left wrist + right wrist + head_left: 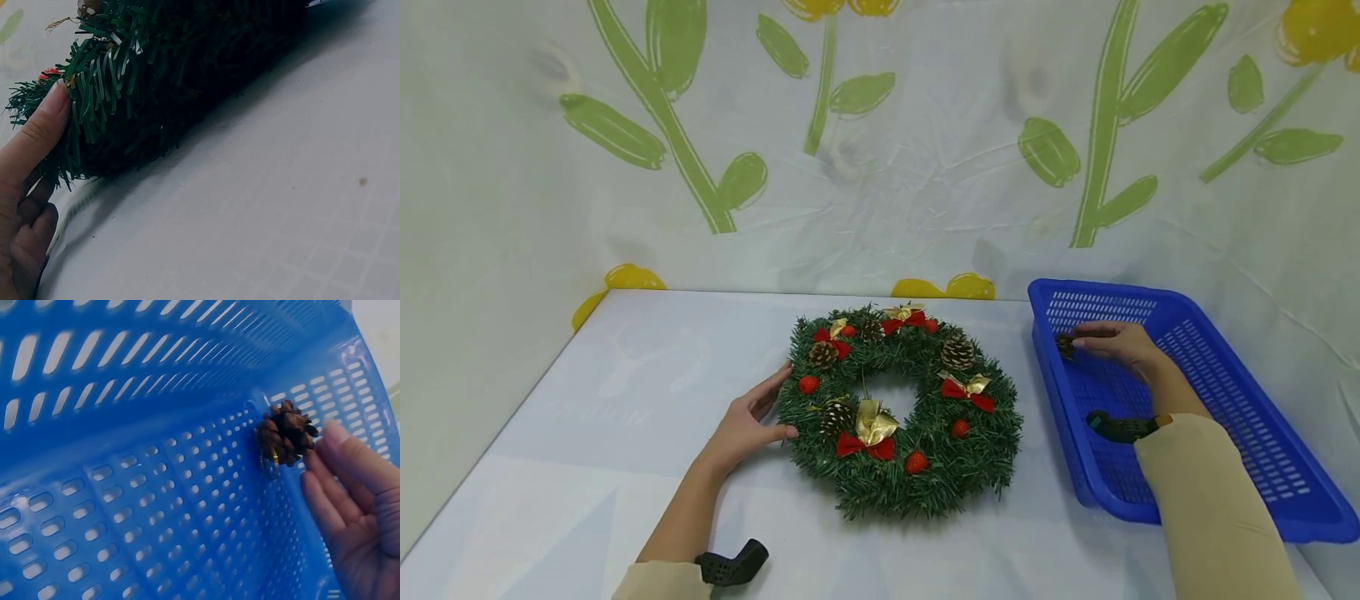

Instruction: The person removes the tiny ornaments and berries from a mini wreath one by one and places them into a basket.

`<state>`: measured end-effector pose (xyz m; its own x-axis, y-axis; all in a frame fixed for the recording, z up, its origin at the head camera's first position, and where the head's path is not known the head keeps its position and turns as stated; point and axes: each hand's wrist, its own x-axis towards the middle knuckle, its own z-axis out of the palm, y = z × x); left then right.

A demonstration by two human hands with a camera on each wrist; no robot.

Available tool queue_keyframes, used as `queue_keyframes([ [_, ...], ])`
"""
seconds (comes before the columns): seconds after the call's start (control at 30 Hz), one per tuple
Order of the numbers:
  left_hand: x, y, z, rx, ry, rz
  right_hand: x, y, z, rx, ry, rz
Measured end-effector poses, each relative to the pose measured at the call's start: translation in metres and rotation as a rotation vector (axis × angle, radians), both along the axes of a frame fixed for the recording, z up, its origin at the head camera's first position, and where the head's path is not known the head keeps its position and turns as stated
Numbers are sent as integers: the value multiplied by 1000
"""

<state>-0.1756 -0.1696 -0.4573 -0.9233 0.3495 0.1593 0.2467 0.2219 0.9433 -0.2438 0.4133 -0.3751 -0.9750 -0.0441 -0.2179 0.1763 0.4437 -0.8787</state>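
A green Christmas wreath (985, 450) lies on the table, dressed with pine cones, red berries and red-and-gold bows. At its left edge my left hand (747, 429) grips it, thumb on the near side; in the left wrist view the thumb (39, 128) presses into the green tinsel and the other fingers are partly hidden. Inside the blue basket, my right hand (1116, 346) pinches a brown pine cone (286, 433) at the fingertips. A bit of gold wire shows on the cone, which is near the basket's left wall.
The blue plastic basket (1071, 446) with slotted walls stands on the right of the white table (595, 467). A white cloth (925, 200) printed with green stems and yellow flowers hangs behind. Black wrist devices sit on both forearms.
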Motion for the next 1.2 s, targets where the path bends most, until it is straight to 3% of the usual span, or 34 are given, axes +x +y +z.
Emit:
queue_keyframes([
  [0.3, 1, 0, -1, -7, -14, 11, 1, -5, 12, -106, 65, -36],
  [0.53, -1, 1, 0, 14, 0, -7, 1, -6, 18, -362, 85, -62],
  [0.77, -2, 0, -1, 18, 9, -5, 1, -16, 34, -551, 129, -61],
  [1.07, -2, 1, 0, 32, 28, -12, -1, -24, 50, -619, 114, -7],
  [1.2, -1, 1, 1, 36, 19, -16, -3, -29, 55, -538, 140, 0],
])
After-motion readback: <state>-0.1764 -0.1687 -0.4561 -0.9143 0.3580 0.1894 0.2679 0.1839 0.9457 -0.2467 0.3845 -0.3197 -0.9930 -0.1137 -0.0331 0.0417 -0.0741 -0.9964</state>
